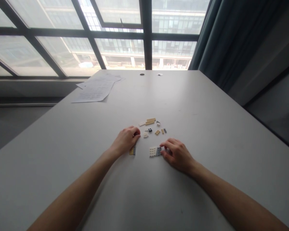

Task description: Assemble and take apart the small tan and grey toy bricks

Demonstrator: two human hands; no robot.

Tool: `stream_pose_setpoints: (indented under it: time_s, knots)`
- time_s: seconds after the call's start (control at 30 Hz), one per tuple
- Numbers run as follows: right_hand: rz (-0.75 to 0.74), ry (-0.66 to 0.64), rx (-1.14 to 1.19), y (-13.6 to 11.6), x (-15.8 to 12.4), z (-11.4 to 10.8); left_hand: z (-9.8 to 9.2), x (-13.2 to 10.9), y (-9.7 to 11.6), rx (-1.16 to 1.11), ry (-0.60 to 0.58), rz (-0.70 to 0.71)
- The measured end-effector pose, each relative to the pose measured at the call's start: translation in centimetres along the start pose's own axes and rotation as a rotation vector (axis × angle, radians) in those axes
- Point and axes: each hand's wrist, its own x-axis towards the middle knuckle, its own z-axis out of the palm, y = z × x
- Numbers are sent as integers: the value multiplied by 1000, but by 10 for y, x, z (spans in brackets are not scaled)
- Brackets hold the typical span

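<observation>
My left hand (127, 138) has its fingers curled in a pinch; a small dark spot shows between thumb and fingertips, too small to name. Partly under that hand lies a tan and grey studded brick plate (132, 150). My right hand (177, 153) has thumb and forefinger on the right edge of a white and grey studded brick plate (153, 151), flat on the table. Just beyond the hands lie loose toy bricks: a white curved piece (145, 135), a black piece (150, 130), a small tan plate (157, 132) and a narrow grey piece (165, 130).
Farther back lie a long tan studded plate (150, 121), a flat white piece (142, 124) and a white and grey piece (158, 123). Printed paper sheets (93, 89) rest at the far left of the white table (202, 118). Windows and a dark curtain (221, 41) stand behind.
</observation>
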Motion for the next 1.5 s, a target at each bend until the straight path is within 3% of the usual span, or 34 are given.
stream_pose_setpoints:
  time_s: [0.13, 0.27, 0.5, 0.73, 1.5]
  knots:
    - [-8, 3, 7, 0, 0, 0, -1, -7, 15, -59, 55, 19]
    - [-43, 63, 27, 1, -2, 0, 3, -20, 46, -295, 151, 66]
    - [-193, 266, 91, -4, -4, 3, 21, -40, 80, -609, 99, -39]
    - [-251, 402, 122, -12, -3, 5, 25, -47, 89, -684, 67, -42]
    - [-356, 392, 182, -15, -8, 4, 28, -53, 87, -814, 40, -70]
